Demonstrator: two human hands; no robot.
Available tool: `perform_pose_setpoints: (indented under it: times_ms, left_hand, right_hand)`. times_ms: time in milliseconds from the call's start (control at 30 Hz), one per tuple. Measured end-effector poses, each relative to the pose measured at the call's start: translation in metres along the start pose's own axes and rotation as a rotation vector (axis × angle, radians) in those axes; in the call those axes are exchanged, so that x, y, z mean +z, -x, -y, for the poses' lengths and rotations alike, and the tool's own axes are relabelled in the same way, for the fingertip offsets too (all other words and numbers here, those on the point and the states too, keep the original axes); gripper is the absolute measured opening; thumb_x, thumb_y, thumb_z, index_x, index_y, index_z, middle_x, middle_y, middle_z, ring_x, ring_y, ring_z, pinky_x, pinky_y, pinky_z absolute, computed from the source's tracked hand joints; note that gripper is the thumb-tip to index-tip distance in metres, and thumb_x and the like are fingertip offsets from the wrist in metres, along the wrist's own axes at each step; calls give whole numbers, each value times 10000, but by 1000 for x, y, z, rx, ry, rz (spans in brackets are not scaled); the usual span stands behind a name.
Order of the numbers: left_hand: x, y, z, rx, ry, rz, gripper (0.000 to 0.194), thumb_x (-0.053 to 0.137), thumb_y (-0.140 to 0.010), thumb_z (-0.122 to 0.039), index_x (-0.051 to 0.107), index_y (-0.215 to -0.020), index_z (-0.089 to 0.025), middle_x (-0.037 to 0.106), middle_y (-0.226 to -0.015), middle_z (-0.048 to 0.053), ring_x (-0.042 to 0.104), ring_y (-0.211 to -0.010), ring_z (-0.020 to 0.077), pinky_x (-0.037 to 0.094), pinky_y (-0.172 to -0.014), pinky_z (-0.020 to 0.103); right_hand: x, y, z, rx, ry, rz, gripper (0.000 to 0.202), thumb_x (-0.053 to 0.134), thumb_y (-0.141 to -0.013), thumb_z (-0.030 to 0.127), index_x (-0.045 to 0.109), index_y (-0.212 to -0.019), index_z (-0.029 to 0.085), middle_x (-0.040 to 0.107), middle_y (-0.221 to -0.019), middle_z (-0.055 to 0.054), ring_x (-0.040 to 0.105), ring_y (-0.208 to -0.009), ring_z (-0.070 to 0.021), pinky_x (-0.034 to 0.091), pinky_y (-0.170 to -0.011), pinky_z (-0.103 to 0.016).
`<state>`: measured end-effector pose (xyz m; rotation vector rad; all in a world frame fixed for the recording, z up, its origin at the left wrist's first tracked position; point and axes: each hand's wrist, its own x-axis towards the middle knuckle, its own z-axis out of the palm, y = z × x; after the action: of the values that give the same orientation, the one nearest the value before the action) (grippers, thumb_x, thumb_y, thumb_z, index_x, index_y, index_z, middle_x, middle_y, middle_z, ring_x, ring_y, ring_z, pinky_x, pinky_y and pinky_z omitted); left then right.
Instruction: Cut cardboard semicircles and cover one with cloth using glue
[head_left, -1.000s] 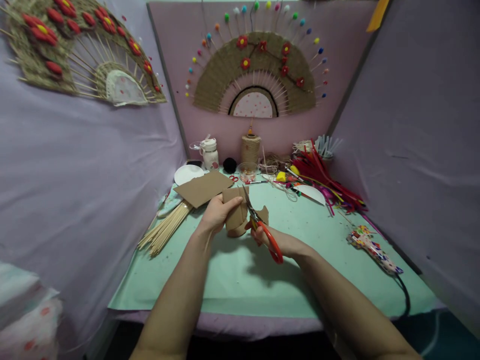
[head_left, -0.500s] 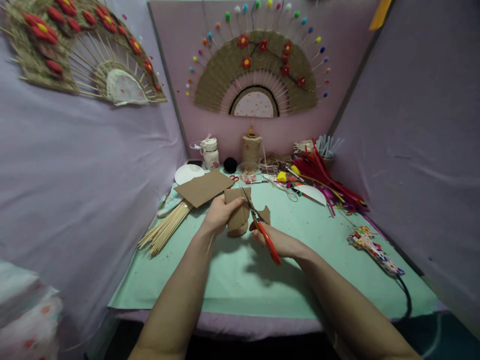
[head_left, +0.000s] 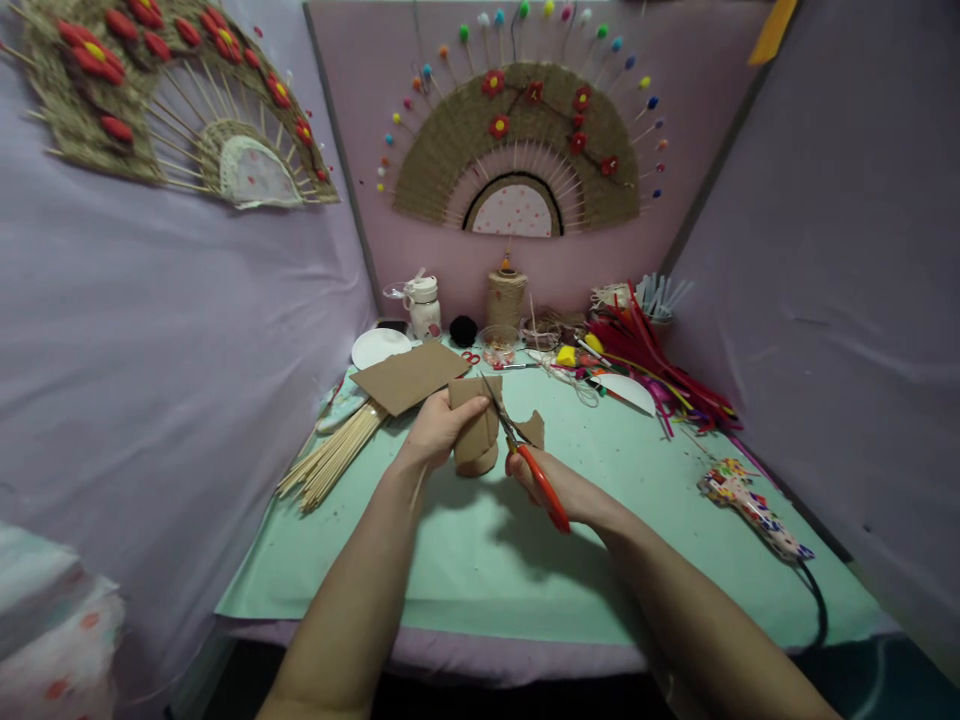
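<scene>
My left hand (head_left: 439,428) is closed on a brown piece of cardboard (head_left: 474,432), its thumb lying across the front near the upper right edge. My right hand (head_left: 544,480) grips the orange handles of a pair of scissors (head_left: 551,498). The scissor blades point up and left at the cardboard's right edge, close to my left thumb. Just right of the blades shows a curved cardboard scrap (head_left: 534,430); whether it is still joined to the piece cannot be told.
A larger cardboard sheet (head_left: 411,376) and a bundle of thin sticks (head_left: 334,460) lie at left. Behind stand a bottle (head_left: 425,308) and a twine spool (head_left: 507,297). Red pipe cleaners (head_left: 652,350) are at back right, a patterned glue gun (head_left: 757,510) with its cord at right.
My right hand and the scissor handles have shifted slightly right and down. The left hand keeps its hold on the cardboard. The whole view has moved a little.
</scene>
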<state>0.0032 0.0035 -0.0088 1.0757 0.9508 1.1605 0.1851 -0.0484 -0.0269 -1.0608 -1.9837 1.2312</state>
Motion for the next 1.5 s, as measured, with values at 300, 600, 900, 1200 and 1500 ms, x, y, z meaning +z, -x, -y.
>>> perform_pose_setpoints:
  times_ms: [300,600,900,1200,1500]
  left_hand:
    - [-6,1,-5,-11,-3,40,404,816,-589,-426,669,-833,-140,692,-774,29,610,-681,159,477,-694,297]
    - [-9,-1,-4,-1,50,22,398,816,-597,-422,687,-843,-137,712,-810,41,625,-727,163,476,-734,296]
    - [-6,2,-2,-79,-122,182,366,805,-615,-387,697,-839,-119,719,-803,62,637,-715,188,482,-702,308]
    - [-8,1,0,-85,-68,213,344,795,-630,-386,700,-837,-128,717,-803,61,642,-725,191,482,-708,307]
    - [-7,1,-2,-73,-11,120,366,807,-607,-404,674,-815,-134,701,-752,39,630,-680,168,478,-689,297]
  right_hand:
    - [6,-4,-8,122,-23,-78,478,387,-889,619,407,-641,211,357,-515,53,309,-474,-99,265,-446,-236]
    - [0,-5,-8,92,26,-54,453,421,-863,625,395,-684,210,385,-594,47,322,-531,-100,296,-467,-228]
    - [-8,-3,-11,-128,55,156,623,195,-825,803,385,-716,219,435,-661,6,403,-581,-138,438,-537,-299]
    - [-9,2,-5,-32,31,106,503,345,-882,687,426,-730,215,421,-571,40,355,-517,-113,336,-455,-249]
    - [2,-4,0,173,-11,-111,447,415,-873,596,333,-636,226,347,-512,61,303,-480,-96,254,-442,-230]
